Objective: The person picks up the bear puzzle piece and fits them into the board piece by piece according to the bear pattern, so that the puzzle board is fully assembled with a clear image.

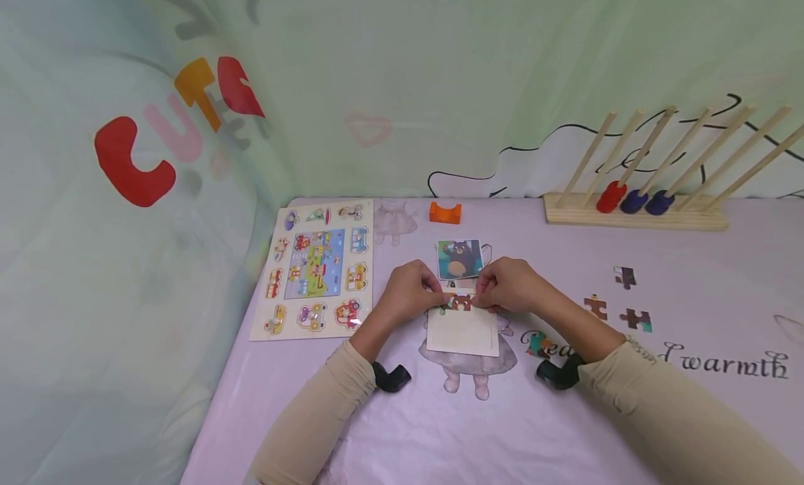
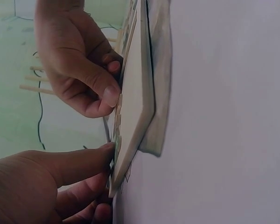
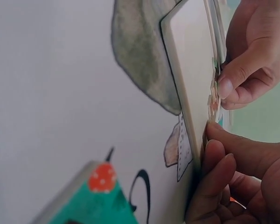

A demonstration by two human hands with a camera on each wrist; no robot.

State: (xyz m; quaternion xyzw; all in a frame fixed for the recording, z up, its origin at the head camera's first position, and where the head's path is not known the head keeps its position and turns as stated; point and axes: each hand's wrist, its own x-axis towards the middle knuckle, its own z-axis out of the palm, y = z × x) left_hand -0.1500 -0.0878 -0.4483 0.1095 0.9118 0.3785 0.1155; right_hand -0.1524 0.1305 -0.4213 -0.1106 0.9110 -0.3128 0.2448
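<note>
My left hand (image 1: 411,289) and right hand (image 1: 510,284) meet over the far part of a small pale puzzle board (image 1: 463,335). Between the fingertips lies a jigsaw piece (image 1: 461,302) with a brown bear's face, next to other pieces along the board's far side. Each hand pinches at an end of this row, thumb on top. In the left wrist view, the left thumb (image 2: 91,161) lies at the board's edge, other fingers curled beside it. A picture card (image 1: 460,259) of a bear sits just beyond the board.
Loose jigsaw pieces (image 1: 637,319) lie to the right, one piece (image 1: 539,345) near my right wrist. A wooden peg puzzle (image 1: 361,262) is at the left. An orange block (image 1: 444,213) and a pegged wooden stand (image 1: 634,216) with red and blue beads stand at the back.
</note>
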